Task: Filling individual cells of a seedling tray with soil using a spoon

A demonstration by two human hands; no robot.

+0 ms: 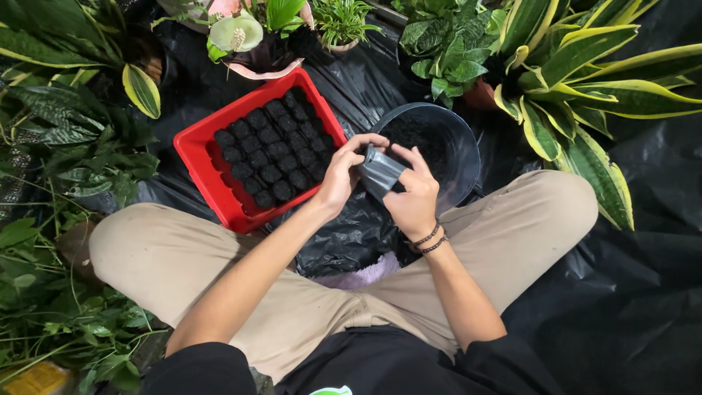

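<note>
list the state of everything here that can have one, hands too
small black bag: held by both hands, mouth being spread open
left hand: gripping the bag's rim
right hand: gripping the bag's side
black basin: upright, dark soil inside
red tray: flat on the ground, packed with rows of filled black bags
black plastic sheet: spread over the ground, wrinkled

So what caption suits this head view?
Both hands, left hand and right hand, hold a small black bag beside a red tray.

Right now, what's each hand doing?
Left hand: closed on the small grey plastic nursery bag, fingers at its rim.
Right hand: closed on the same bag, from its other side.
</note>
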